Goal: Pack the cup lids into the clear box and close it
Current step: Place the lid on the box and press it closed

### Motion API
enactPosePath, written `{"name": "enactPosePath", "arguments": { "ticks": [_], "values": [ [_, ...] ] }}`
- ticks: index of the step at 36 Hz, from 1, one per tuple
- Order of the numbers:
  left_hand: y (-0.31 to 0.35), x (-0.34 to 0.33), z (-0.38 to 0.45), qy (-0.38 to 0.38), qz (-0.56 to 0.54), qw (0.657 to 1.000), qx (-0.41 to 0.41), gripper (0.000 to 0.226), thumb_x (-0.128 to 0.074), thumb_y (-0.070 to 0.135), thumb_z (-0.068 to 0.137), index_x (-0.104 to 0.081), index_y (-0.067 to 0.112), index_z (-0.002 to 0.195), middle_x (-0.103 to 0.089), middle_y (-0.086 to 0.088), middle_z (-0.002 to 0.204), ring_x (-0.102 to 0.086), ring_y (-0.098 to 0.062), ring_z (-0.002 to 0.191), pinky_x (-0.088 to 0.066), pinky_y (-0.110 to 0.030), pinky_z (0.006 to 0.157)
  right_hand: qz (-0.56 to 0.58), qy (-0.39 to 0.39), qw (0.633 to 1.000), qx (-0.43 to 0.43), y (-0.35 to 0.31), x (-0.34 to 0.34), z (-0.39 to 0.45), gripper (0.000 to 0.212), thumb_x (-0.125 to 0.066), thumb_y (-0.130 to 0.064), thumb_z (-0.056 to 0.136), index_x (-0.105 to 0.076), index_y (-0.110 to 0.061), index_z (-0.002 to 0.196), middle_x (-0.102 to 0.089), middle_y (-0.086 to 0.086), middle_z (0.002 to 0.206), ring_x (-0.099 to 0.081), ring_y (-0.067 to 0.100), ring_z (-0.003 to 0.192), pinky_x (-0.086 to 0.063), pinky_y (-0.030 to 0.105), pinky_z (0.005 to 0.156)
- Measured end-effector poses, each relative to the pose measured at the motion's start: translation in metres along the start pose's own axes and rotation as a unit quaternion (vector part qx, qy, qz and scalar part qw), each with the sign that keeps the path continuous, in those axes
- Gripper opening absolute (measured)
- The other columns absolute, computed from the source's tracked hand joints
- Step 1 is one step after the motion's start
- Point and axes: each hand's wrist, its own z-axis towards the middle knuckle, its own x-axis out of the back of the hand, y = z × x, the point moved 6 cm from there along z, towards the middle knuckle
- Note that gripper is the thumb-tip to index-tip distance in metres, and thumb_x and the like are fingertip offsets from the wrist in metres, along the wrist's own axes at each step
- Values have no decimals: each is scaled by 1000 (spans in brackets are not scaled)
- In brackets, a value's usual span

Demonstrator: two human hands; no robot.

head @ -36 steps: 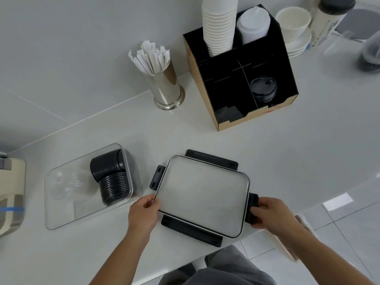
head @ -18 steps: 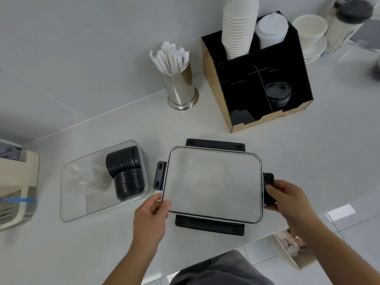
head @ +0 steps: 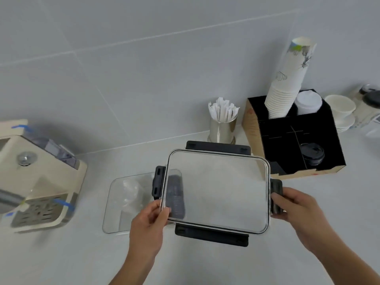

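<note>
I hold the box's clear lid [head: 218,190], with black latches on its four sides, raised above the white counter. My left hand [head: 149,221] grips its left edge and my right hand [head: 296,212] grips its right latch. The clear box [head: 121,204] stands on the counter at the left, and the lid's left end overlaps its right end. A stack of black cup lids [head: 174,196] lies in the box's right end, seen blurred through the lid.
A cream machine [head: 39,177] stands at the far left. A steel cup of wrapped straws [head: 223,124] sits behind the lid. A black organiser [head: 292,138] with paper cups and black lids stands at the right, white cups [head: 341,110] beyond it.
Both hands have lifted the lid off the counter and carried it left, so it now overlaps the box. The view has tilted up toward the wall.
</note>
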Motion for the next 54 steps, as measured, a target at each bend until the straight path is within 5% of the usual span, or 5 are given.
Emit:
{"name": "enactPosePath", "arguments": {
  "ticks": [7, 18, 24, 33, 54],
  "values": [
    [25, 46, 25, 36, -18, 999, -33, 10, -69, 12, 88, -73, 21, 89, -67, -26, 92, -61, -21, 78, -55, -38, 92, -17, -62, 996, 67, -59, -56, 2, 23, -57, -3, 94, -77, -13, 91, -74, 4, 75, -65, 18, 72, -57, 40, 76],
    [52, 121, 59, 110, -62, 988, -84, 16, -68, 7, 88, -70, 13, 103, -66, -7, 86, -67, -29, 78, -55, -39, 90, -65, -148, 974, 160, -127, -129, -12, 24, -57, 0, 94, -77, -14, 96, -79, 5, 91, -73, 19, 87, -56, 30, 83],
    [56, 148, 68, 134, -21, 986, -100, 14, -71, 14, 87, -67, 27, 89, -59, -1, 69, -54, -20, 66, -43, -22, 54, -150, -107, 964, 191, -138, -148, -8, 13, -70, -15, 87, -79, -19, 78, -74, 9, 86, -64, 33, 78, -51, 40, 78],
    [48, 168, 86, 93, -101, 990, -43, 17, -66, 10, 91, -64, 8, 109, -75, -15, 73, -73, -27, 66, -60, -26, 69, -193, -99, 964, 156, -137, -174, -22, 41, -69, -20, 89, -66, -23, 48, -59, 4, 50, -42, 20, 50, -33, 28, 52],
    [57, 175, 107, -36, -379, 920, 96, 60, -48, 59, 92, -63, 6, 114, -73, -23, 108, -73, -29, 99, -60, -41, 85, -96, -101, 980, 141, -134, -205, -20, 14, -63, -8, 92, -74, -15, 94, -78, 2, 83, -73, 10, 72, -56, 29, 69]
  ]
}}
